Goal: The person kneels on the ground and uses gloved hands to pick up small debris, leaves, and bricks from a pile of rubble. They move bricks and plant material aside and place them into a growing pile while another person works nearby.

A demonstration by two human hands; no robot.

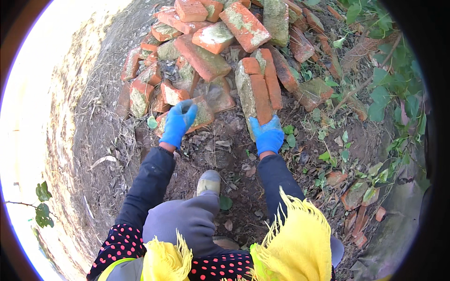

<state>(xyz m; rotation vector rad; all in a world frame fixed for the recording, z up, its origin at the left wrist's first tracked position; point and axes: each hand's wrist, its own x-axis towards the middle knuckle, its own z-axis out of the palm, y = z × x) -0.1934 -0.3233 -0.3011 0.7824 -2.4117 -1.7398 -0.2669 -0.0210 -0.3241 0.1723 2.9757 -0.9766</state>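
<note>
A heap of old orange bricks, some coated with grey mortar, lies on the soil before me. My left hand [180, 120], in a blue glove, is held above a mortar-marked brick [204, 114] at the heap's near edge; its fingers are curved apart and nothing shows between them. My right hand [268, 134], also gloved in blue, is at the near end of a narrow orange brick [261, 95], thumb and fingers around that end. This brick lies against a long mortar-covered piece [246, 93] on its left and another orange brick [272, 84] on its right.
Several loose bricks [248, 27] are stacked farther back. Leafy vines [381, 95] and a thin branch hang at the right. Broken brick pieces [355, 195] lie at the lower right. My shoe [209, 182] rests on leaf-strewn soil, and yellow fringed cloth [302, 239] hangs below my arms.
</note>
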